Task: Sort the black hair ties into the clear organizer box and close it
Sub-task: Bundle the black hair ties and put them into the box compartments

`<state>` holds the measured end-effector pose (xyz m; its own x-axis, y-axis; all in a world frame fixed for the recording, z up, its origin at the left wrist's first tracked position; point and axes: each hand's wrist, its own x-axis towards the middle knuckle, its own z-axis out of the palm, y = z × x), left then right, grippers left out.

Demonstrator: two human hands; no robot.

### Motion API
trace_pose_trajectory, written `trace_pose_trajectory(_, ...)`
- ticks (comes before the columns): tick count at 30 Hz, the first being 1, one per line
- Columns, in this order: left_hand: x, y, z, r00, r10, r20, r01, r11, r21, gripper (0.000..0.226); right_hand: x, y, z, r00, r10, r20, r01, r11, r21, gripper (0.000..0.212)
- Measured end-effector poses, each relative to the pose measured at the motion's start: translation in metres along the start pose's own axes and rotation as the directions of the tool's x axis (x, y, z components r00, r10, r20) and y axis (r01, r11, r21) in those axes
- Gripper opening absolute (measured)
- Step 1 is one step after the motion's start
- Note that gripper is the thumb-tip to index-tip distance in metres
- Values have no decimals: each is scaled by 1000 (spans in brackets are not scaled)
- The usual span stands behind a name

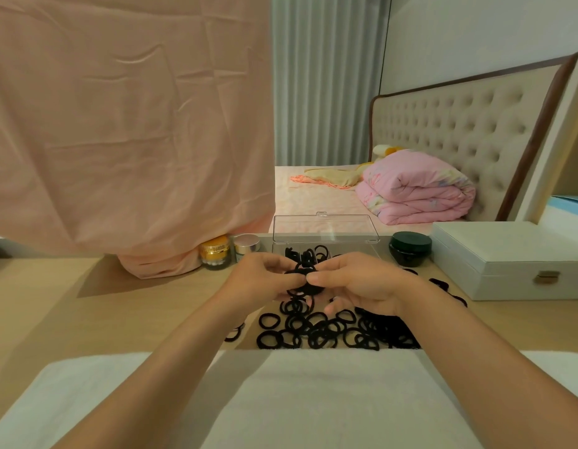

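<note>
Several black hair ties lie in a loose pile on the wooden table near its front edge. Behind the pile stands the clear organizer box with its lid raised upright; several ties show inside it. Just in front of the box, above the pile, my left hand and my right hand meet thumb to thumb. Together they pinch a small bunch of black hair ties between them. The box's front wall is hidden behind my fingers.
A white jewellery case with a brass latch stands at the right. A dark green jar sits beside the box, a gold jar and a silver-lidded jar to its left. Pink cloth hangs at the left. A white towel covers my lap.
</note>
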<state>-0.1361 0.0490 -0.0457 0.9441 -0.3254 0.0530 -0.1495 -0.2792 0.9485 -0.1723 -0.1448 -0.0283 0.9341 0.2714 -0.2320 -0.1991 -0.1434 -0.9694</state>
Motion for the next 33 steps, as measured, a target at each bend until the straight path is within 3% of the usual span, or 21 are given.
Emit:
trace_pose_trajectory(3, -2, 2, -4, 996, -1, 90, 2, 1000, -11, 15, 2, 5, 0, 994, -6, -106, -1, 998, -69, 32)
trace_pose_trajectory(6, 4, 3, -10, 974, -50, 219, 67, 995, -70, 23, 3, 7, -3, 984, -62, -168, 38, 989, -143, 23)
trace_pose_trajectory(10, 23, 6, -10, 979, 16, 203, -16, 1000, -4, 24, 2, 4, -7, 966, -117, -230, 105, 992, -66, 28)
trace_pose_trajectory(16, 53, 29, 5, 962, 80, 261, -44, 989, -139, 27, 5, -7, -26, 931, -158, -329, 165, 986, -4, 22)
trace_pose_trajectory(21, 83, 32, 14, 979, 188, 75, -201, 950, 238, 29, 22, -25, -58, 856, -121, -503, 64, 990, -129, 28)
trace_pose_trajectory(24, 93, 20, 23, 976, 200, 81, -215, 867, 449, 31, 36, -28, -70, 833, -94, -545, -58, 965, -255, 28)
trace_pose_trajectory(28, 102, 2, 29, 969, 189, 160, -247, 792, 559, 36, 59, -27, -71, 821, -137, -554, -205, 835, -510, 12)
trace_pose_trajectory(33, 114, -8, 27, 953, 260, 158, -302, 749, 590, 40, 92, -24, -67, 833, -193, -519, -373, 496, -784, 23)
